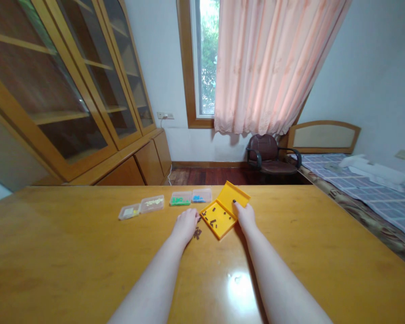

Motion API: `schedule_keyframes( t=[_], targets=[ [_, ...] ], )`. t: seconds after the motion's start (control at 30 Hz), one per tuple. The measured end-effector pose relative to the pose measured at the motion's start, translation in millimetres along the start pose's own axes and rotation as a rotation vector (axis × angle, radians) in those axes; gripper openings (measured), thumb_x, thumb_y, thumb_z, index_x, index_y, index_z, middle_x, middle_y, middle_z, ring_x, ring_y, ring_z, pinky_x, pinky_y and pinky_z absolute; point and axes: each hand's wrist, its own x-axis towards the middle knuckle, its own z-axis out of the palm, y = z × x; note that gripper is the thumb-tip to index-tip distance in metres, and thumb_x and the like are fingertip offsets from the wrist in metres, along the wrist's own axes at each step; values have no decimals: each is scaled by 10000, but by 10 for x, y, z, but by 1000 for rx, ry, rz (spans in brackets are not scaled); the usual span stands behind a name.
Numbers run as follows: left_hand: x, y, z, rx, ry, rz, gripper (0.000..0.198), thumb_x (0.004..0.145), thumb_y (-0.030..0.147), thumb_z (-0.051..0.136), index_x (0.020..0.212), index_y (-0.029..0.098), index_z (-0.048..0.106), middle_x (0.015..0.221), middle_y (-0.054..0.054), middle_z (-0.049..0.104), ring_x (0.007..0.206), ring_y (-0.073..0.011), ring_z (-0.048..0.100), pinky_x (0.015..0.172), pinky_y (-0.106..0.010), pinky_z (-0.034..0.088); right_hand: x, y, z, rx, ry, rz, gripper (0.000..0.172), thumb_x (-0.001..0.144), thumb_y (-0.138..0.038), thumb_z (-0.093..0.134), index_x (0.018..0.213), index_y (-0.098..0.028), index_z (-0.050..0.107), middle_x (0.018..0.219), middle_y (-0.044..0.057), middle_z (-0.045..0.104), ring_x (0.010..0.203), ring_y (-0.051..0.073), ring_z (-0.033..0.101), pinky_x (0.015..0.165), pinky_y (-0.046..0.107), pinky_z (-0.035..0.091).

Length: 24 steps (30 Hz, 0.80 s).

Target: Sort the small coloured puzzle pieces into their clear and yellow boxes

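Observation:
A yellow hinged box (pixel 219 230) lies open on the table, its lid (pixel 230 192) folded back at the far right. Several small dark brown pieces (pixel 213 222) are scattered inside its tray. My right hand (pixel 246 218) grips the box at its right side, near the hinge, thumb on the inside of the lid. At the box's left corner is my left hand (pixel 185 224), its fingers pinched together beside a dark piece; whether they hold one cannot be made out. More dark brown pieces (pixel 197 233) lie in a small heap on the table, by the left wrist.
Behind my left hand stand clear plastic boxes: one with green pieces (pixel 180 202), one with blue pieces (pixel 201 196), one with cream pieces (pixel 152 204), and one with yellowish pieces (pixel 129 212). A wooden table (pixel 87 252) carries everything. Beyond it is a brown armchair (pixel 272 155).

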Motion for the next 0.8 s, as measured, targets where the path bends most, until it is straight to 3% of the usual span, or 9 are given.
schedule_keyframes(
  t=[0.23,0.33,0.43,0.53,0.67,0.8],
  targets=[
    [-27,53,-4,-256,295,231,110,859,208,449,827,185,551,844,-33,574,805,-160,543,729,-276,438,-40,-35,10,-42,-27,-11,417,623,-384,659,943,-117,641,1014,141,681,898,280,660,732,340,543],
    [-54,109,21,-314,300,348,90,845,199,472,883,192,554,890,-33,584,861,-164,548,784,-301,456,-40,-23,12,-72,-48,-22,408,627,-390,656,938,-126,646,1002,132,686,911,277,657,749,338,538],
    [-67,139,36,-276,283,385,264,805,185,526,1068,202,519,1102,-57,561,1048,-185,511,919,-342,416,-31,-9,8,-83,-49,-25,410,628,-384,653,944,-123,648,996,127,689,912,280,656,756,347,536],
    [-66,111,5,-117,235,202,315,806,211,519,1120,191,501,1178,-81,536,1112,-205,484,953,-346,384,-19,2,-2,-77,-39,-38,411,634,-378,655,951,-117,653,977,125,695,907,281,657,761,354,535],
    [-73,6,-84,115,70,-121,234,844,322,434,946,160,568,993,-115,613,949,-247,574,812,-370,438,-1,9,-20,-84,2,-68,375,641,-363,660,928,-123,665,915,116,709,902,277,659,761,342,536],
    [-105,-40,-136,182,-95,-200,365,826,465,418,908,147,576,950,-145,634,882,-275,608,735,-366,454,0,-1,-21,-86,13,-66,361,637,-351,663,920,-127,669,884,113,714,896,276,661,763,339,536]
  ],
)
